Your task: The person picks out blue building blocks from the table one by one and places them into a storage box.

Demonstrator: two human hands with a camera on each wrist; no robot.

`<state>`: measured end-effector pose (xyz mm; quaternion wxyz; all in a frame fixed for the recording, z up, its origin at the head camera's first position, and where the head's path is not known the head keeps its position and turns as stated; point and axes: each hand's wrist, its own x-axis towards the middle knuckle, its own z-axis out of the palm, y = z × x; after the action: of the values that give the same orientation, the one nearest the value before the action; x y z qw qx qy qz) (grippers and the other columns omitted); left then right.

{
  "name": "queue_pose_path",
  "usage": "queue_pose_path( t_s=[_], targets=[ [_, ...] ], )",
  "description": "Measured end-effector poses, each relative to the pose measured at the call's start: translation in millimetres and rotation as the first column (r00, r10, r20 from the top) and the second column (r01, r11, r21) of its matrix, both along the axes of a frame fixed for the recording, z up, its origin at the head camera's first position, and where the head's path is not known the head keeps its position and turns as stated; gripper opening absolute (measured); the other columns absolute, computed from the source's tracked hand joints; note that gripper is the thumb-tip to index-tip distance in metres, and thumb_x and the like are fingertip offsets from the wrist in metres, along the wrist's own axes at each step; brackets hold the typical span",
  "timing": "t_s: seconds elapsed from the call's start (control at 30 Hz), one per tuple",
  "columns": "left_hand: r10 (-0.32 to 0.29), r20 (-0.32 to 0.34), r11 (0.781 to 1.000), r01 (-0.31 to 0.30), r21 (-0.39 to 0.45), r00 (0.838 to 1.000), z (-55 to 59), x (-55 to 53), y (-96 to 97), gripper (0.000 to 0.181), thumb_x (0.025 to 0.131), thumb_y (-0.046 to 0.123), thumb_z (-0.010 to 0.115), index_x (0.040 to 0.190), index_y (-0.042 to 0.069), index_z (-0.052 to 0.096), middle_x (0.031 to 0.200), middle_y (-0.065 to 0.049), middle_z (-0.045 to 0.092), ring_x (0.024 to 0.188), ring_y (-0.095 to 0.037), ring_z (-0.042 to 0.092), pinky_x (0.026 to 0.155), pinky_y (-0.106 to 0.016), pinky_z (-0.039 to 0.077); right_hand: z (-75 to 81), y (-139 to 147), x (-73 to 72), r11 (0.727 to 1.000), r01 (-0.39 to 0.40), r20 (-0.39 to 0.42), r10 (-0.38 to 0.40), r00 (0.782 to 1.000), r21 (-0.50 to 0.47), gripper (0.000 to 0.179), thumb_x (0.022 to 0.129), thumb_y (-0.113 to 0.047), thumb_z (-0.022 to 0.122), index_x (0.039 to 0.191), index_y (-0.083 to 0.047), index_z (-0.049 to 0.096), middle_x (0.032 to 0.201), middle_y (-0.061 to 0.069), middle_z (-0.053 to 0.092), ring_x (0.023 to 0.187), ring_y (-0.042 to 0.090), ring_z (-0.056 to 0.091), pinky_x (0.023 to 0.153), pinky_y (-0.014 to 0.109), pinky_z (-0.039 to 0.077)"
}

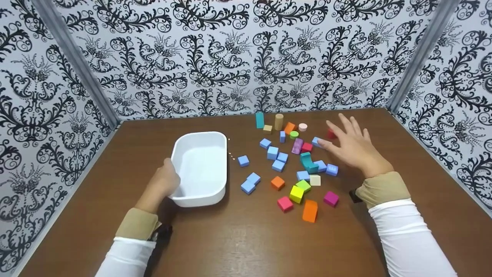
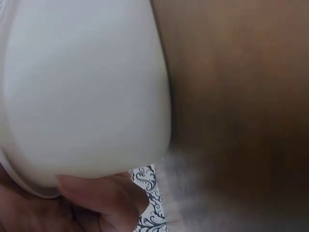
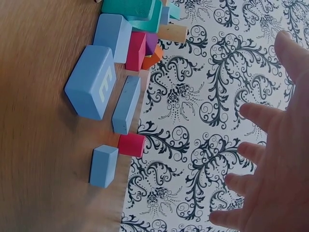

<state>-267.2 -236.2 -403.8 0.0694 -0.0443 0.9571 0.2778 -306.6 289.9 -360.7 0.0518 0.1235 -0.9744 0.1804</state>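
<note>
A white plastic tub (image 1: 199, 198) stands on the left half of the table, with nothing inside it. My left hand (image 1: 163, 179) grips its left rim; in the left wrist view the thumb (image 2: 99, 193) lies against the tub's wall (image 2: 87, 96). On the right, my right hand (image 1: 353, 148) hovers with fingers spread, holding nothing. Beneath and beside it are a long blue block (image 3: 126, 104), a red block (image 3: 131, 145) and a small blue block (image 3: 103, 166). A blue block with a pale mark (image 3: 91, 82) sits close by.
Several blue cubes (image 1: 273, 152) lie scattered right of the tub. Nearer are a yellow cube (image 1: 296, 194), an orange block (image 1: 310, 211) and a magenta cube (image 1: 331, 199). A teal curved block (image 1: 307, 163) and a wooden cylinder (image 1: 279, 121) lie farther back. Patterned walls (image 1: 246, 57) enclose the table.
</note>
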Motion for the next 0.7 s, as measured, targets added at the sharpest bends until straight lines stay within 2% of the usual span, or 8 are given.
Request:
queue_pose_path(
  t_s=[0.23,0.43,0.53,0.7],
  targets=[
    [0.004,-0.036,1.000,-0.003,0.030,0.999,-4.7,17.1,2.1,0.056,0.099,0.002,0.033,0.147,-0.022,0.018,0.123,-0.046,0.057,0.108,-0.051,0.064,0.093,-0.062,0.052,-0.5,-1.6,0.0,1.000,-0.009,0.006,0.009,1.000,0.013,0.091,0.103,-0.072,0.045,0.171,-0.014,0.025,0.177,0.022,-0.001,0.160,0.052,-0.009,0.117,0.079,-0.007],
    [0.015,-0.036,1.000,-0.015,0.009,0.999,-1.7,34.1,4.9,0.056,0.100,0.002,0.035,0.147,-0.022,0.019,0.119,-0.046,0.059,0.104,-0.049,0.064,0.092,-0.061,0.052,-1.8,-4.8,1.0,1.000,-0.010,0.010,0.010,1.000,0.015,0.093,0.102,-0.075,0.045,0.171,-0.016,0.024,0.178,0.021,-0.003,0.160,0.051,-0.009,0.118,0.078,-0.006],
    [0.020,-0.039,1.000,-0.020,-0.003,0.999,-1.4,38.0,7.6,0.056,0.100,0.002,0.037,0.147,-0.022,0.019,0.119,-0.045,0.059,0.103,-0.048,0.064,0.092,-0.061,0.052,-1.1,-3.7,1.1,1.000,-0.008,0.008,0.007,1.000,0.021,0.093,0.102,-0.074,0.044,0.171,-0.016,0.024,0.177,0.022,-0.002,0.160,0.051,-0.009,0.117,0.078,-0.006],
    [0.040,-0.043,0.999,-0.040,-0.009,0.998,-2.4,38.3,11.2,0.055,0.100,0.002,0.038,0.148,-0.021,0.021,0.121,-0.044,0.059,0.103,-0.047,0.064,0.092,-0.061,0.052,1.4,-3.1,2.1,0.999,-0.018,0.003,0.018,1.000,0.032,0.092,0.103,-0.074,0.044,0.171,-0.016,0.024,0.177,0.023,-0.001,0.160,0.052,-0.009,0.117,0.079,-0.006]
  ],
)
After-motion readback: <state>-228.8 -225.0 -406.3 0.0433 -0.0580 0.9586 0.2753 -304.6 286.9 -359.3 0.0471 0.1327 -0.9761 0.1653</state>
